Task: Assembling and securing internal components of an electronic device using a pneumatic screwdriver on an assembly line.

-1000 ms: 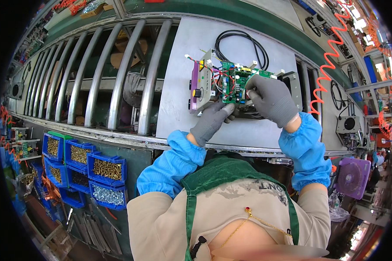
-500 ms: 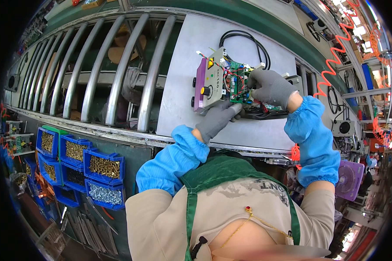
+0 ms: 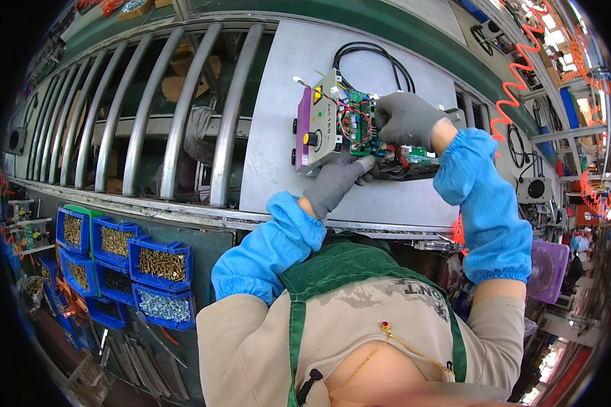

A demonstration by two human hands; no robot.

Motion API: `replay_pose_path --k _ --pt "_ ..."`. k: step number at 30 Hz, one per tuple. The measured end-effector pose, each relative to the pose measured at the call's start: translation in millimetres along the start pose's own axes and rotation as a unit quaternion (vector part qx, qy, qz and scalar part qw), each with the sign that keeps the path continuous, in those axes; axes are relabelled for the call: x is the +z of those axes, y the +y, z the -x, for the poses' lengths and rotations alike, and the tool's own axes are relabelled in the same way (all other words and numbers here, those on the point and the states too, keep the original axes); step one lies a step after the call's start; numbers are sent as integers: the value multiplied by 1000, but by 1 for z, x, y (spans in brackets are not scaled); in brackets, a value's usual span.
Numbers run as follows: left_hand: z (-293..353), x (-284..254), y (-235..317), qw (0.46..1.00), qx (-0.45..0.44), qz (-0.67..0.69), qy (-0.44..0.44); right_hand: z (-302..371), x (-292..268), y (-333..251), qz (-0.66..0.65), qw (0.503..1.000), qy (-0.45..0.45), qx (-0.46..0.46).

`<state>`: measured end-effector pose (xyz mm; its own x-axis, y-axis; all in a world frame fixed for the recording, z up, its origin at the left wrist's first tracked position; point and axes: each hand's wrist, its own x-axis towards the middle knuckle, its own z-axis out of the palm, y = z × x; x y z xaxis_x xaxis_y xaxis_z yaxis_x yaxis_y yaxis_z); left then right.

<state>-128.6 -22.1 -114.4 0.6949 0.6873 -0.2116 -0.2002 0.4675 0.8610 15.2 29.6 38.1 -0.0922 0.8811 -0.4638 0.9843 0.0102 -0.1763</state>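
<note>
1. Gloves cover both hands, grey knit, with blue sleeve covers over the forearms.
2. The left hand reaches up from 6 o'clock to the lower edge of the control panel, a grey plate with a purple side, a yellow knob and black buttons. Its fingers are curled loosely under that edge, propping it; the thumb lies toward the black base at 3 o'clock of the hand.
3. The right hand is closed in a fist-like grip over the green circuit board, at 3 o'clock of the panel. What exactly the fingertips pinch is hidden by the glove.
4. The assembly sits on a grey metal pallet, just past the centre toward 12 o'clock. A black cable loops at 12 o'clock of the board; red and white wires run across the panel.
5. Steel rollers lie at 9 o'clock of the pallet; blue bins of screws sit at 8 o'clock.
6. Compared with half a second ago, the right hand has risen from the black base onto the green board, and the left hand holds the same spot beneath the panel.
</note>
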Motion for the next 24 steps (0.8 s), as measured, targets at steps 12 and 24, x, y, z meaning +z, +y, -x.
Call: replay_pose_path --k 12,24 --pt "-24 26 -6 969 92 -80 214 1 7 10 -70 997 6 36" --pt "-15 34 27 969 13 -102 224 13 -4 13 51 998 -30 -7"
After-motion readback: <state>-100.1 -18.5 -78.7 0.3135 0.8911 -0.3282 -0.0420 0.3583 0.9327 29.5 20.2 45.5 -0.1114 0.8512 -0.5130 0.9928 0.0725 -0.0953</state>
